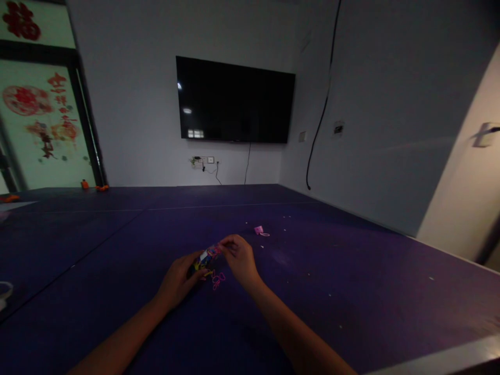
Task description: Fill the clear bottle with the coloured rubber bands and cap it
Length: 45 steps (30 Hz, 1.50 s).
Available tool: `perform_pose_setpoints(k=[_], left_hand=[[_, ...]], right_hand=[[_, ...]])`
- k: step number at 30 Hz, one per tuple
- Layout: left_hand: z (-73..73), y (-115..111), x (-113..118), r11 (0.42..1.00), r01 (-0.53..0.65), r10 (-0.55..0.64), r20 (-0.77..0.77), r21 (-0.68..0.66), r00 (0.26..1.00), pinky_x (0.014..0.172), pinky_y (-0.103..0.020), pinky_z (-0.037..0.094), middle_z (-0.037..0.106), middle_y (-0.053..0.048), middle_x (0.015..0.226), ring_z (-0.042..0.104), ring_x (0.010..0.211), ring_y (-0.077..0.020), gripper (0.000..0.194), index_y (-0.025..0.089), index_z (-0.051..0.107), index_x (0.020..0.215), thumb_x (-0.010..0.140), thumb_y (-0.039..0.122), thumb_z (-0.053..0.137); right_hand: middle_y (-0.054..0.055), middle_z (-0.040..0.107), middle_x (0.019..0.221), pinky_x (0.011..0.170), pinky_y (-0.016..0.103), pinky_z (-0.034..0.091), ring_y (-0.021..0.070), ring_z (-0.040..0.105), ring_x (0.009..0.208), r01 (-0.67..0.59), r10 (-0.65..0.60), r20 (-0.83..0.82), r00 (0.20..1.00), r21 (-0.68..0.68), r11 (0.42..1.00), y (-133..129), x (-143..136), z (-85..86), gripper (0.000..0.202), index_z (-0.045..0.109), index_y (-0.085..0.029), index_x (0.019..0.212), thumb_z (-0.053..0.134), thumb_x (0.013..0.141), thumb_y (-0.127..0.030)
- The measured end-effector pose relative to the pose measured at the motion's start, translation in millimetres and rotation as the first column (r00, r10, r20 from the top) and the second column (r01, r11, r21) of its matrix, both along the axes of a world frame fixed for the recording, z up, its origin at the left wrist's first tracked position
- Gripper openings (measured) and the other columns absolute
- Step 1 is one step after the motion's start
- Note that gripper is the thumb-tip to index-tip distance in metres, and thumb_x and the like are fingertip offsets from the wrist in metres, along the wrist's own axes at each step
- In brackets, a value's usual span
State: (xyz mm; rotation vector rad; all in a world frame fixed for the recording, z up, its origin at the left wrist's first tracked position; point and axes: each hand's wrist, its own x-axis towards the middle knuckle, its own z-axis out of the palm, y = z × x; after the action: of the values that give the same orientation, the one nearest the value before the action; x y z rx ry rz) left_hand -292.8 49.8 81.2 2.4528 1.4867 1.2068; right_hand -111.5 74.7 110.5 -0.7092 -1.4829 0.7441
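Observation:
My left hand [180, 277] is wrapped round a small clear container [208, 254] packed with colourful bands, which look like elastic hair ties. It is tilted, its far end pointing up to the right. At that end my right hand [239, 256] has thumb and fingers pinched together; what lies between the fingertips is too small to make out. Several loose pink bands [217, 280] lie on the purple surface just below the container. Further off to the right is a small pink lid [258, 229] with a loop attached.
The broad purple surface [312, 271] carries scattered white specks. At the far left are orange objects [102, 188], and a white rounded item [4, 294] shows at the left edge. A television [236, 101] hangs on the back wall, and a black cable [318, 127] dangles at right.

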Motion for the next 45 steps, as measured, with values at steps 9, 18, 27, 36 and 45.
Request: perform_pose_setpoints(k=[9,18,27,36,45], left_hand=[[0.1,0.4,-1.3,1.0,0.007,-0.007,0.011,0.02,1.0,0.08,-0.033,0.049,0.065,-0.008,0.107,0.061,0.093,-0.0208,0.044,0.019,0.054,0.118,0.083,0.046,0.048],[0.3,1.6,-0.9,1.0,0.003,-0.003,0.027,-0.018,1.0,0.082,-0.036,0.048,0.064,-0.009,0.108,0.06,0.094,-0.0226,0.048,0.02,0.051,0.12,0.083,0.05,0.047],[4.7,-0.3,0.0,0.998,-0.044,0.046,0.048,-0.041,0.998,0.085,-0.036,0.046,0.063,-0.009,0.109,0.059,0.096,-0.0229,0.049,0.019,0.051,0.118,0.082,0.052,0.046],[3.9,-0.2,0.2,1.0,-0.012,0.013,0.041,-0.021,0.999,0.084,-0.037,0.046,0.063,-0.009,0.109,0.059,0.096,-0.0231,0.045,0.02,0.051,0.118,0.083,0.048,0.048],[0.7,1.0,-2.3,0.999,-0.027,0.027,-0.013,0.028,1.0,0.082,-0.036,0.046,0.064,-0.009,0.105,0.06,0.093,-0.0228,0.046,0.02,0.052,0.117,0.083,0.05,0.046]], right_hand=[[0.007,0.064,0.088,0.079,0.03,0.05,0.0161,0.062,0.085,-0.087,0.081,-0.128,0.988,-0.039,0.995,9.5,2.4,-4.7,0.014,0.058,-0.017,0.085,0.051,0.075,-0.022],[0.007,0.064,0.098,0.078,0.029,0.05,0.0152,0.061,0.088,0.06,-0.057,0.042,0.997,-0.072,0.996,21.0,3.9,-17.8,0.033,0.061,-0.017,0.093,0.045,0.066,-0.007],[0.006,0.069,0.081,0.067,0.028,0.05,0.0161,0.063,0.072,0.196,-0.19,0.277,0.942,0.008,0.981,8.0,5.5,-9.7,0.016,0.069,-0.016,0.082,0.055,0.077,-0.023],[0.005,0.067,0.075,0.06,0.024,0.046,0.0137,0.059,0.067,0.169,-0.187,0.272,0.944,0.088,0.982,2.1,5.6,-5.6,0.016,0.069,-0.017,0.078,0.057,0.077,-0.027],[0.005,0.062,0.094,0.083,0.032,0.042,0.0167,0.055,0.091,0.163,-0.25,0.377,0.892,0.246,0.955,0.1,8.0,-1.7,0.015,0.069,-0.021,0.081,0.054,0.078,-0.019]])
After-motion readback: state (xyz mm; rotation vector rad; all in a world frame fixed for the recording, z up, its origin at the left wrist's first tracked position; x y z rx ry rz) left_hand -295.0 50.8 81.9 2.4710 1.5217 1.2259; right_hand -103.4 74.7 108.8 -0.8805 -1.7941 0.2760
